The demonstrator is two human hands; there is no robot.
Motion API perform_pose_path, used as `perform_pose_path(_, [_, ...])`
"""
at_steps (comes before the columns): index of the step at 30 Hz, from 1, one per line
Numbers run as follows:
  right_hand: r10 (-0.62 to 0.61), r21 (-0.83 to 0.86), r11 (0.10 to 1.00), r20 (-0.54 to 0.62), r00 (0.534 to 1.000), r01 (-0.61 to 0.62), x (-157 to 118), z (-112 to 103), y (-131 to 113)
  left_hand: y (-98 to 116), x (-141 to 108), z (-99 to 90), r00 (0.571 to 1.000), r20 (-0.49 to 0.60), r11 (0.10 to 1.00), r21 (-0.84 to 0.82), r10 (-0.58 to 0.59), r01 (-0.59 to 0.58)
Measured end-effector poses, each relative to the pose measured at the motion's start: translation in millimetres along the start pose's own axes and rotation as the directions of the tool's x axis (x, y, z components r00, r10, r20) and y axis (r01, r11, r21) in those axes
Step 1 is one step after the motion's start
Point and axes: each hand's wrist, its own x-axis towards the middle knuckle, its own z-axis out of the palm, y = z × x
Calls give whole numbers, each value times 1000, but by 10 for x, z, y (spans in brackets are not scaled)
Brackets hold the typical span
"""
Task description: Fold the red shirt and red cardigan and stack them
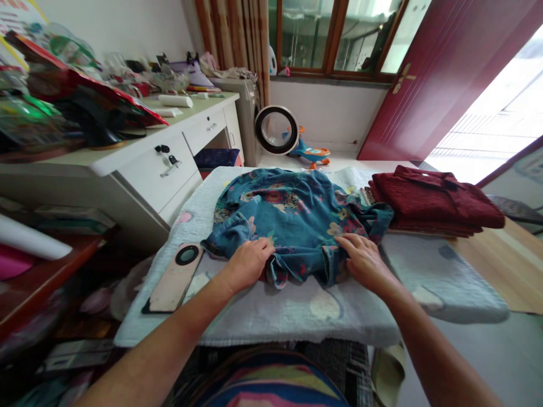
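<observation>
A blue denim garment [292, 212] with a flower print lies spread and wrinkled on the cloth-covered table, its near edge bunched and partly folded over. My left hand [250, 259] is closed on the garment's near left edge, the fingers drawn together over the fabric. On the near right part rests my right hand [362, 257], its fingers stretched over the cloth and the thumb apart from them. Between the hands, loose flaps hang toward me. A phone [175, 278] lies face down left of my left hand, with its round camera ring upward.
The table wears a pale quilted cover [322, 316]. Folded dark red clothes [436, 200] are stacked at the right. A cluttered white desk [156, 169] stands to the left. Beyond are a washing machine with its round door [277, 130] open, a blue ride-on toy [311, 151] and a red door [407, 85].
</observation>
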Motion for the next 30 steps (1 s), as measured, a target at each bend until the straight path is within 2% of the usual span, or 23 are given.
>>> perform_pose_path(2, [-127,29,991,-38,991,128,-69,-14,-156,182,-44,77,989,-130,988,143,77,-58])
perform_pose_path(4, [-200,70,977,-13,980,200,-106,-44,-263,333,-80,150,963,-175,962,217,203,-164])
perform_pose_path(7, [-233,184,958,57,971,219,-105,-113,-291,441,-108,234,947,-96,934,220,308,-281])
perform_pose_path(10, [-226,408,892,28,974,195,-87,-227,-170,406,-119,239,968,-2,958,141,253,-250])
perform_pose_path(12, [-136,566,814,-27,990,127,-87,-318,-33,329,-119,185,980,11,980,22,198,-198])
perform_pose_path(14, [42,697,717,-65,997,15,-90,-397,122,237,-100,100,990,-34,975,-175,137,-141])
perform_pose_path(15, [148,750,660,-75,986,-42,-88,-424,198,192,-80,55,993,-64,950,-291,96,-111])
perform_pose_path(17, [331,827,548,-76,941,-126,-67,-438,331,116,-15,-19,995,-96,855,-516,-2,-48])
perform_pose_path(19, [440,864,473,-64,896,-170,-22,-395,428,62,76,-52,992,-66,731,-682,-105,32])
perform_pose_path(22, [514,843,489,-71,855,-224,61,-278,507,18,231,-60,977,30,536,-832,-211,141])
perform_pose_path(24, [539,815,532,-117,834,-229,95,-245,530,0,321,-111,971,44,450,-880,-236,149])
perform_pose_path(25, [549,818,536,-148,823,-211,103,-259,539,-7,360,-166,972,22,440,-889,-233,126])
perform_pose_path(27, [571,848,513,-223,790,-131,104,-344,554,-25,426,-327,974,-68,495,-868,-215,49])
perform_pose_path(29, [597,846,527,-300,744,-81,105,-457,572,-49,497,-495,968,-169,619,-785,-184,-20])
perform_pose_path(30, [601,810,578,-335,726,-104,110,-499,577,-63,540,-553,963,-214,695,-718,-167,-39])
